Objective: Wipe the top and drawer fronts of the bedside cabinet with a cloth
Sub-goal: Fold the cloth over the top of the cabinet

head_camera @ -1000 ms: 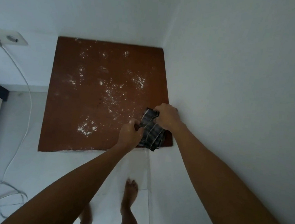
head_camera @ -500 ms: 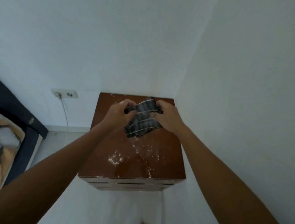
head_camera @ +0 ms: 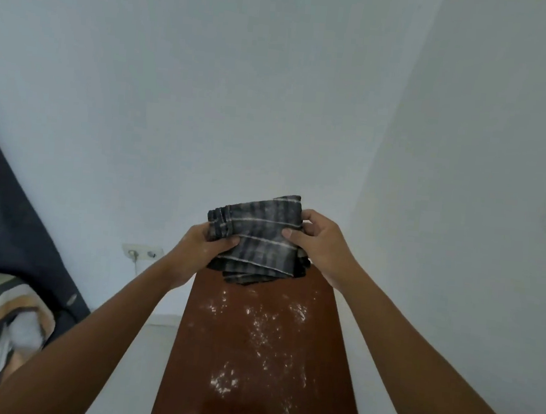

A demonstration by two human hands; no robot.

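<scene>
Both bare forearms reach forward, held up above the far end of the bedside cabinet (head_camera: pixel 262 354). The left hand (head_camera: pixel 202 247) is curled around the left edge of a folded dark plaid cloth (head_camera: pixel 259 238), thumb on top. The right hand (head_camera: pixel 319 244) pinches the cloth's right edge, thumb over it. The cloth hangs clear of the brown cabinet top, where white powder (head_camera: pixel 260 331) is scattered. Left of the cabinet, a wall socket (head_camera: pixel 143 252) holds a plug.

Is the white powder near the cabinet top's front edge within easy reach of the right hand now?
Probably yes. The right hand holds the cloth with the left hand above the cabinet top; nothing stands between it and the powder.
</scene>
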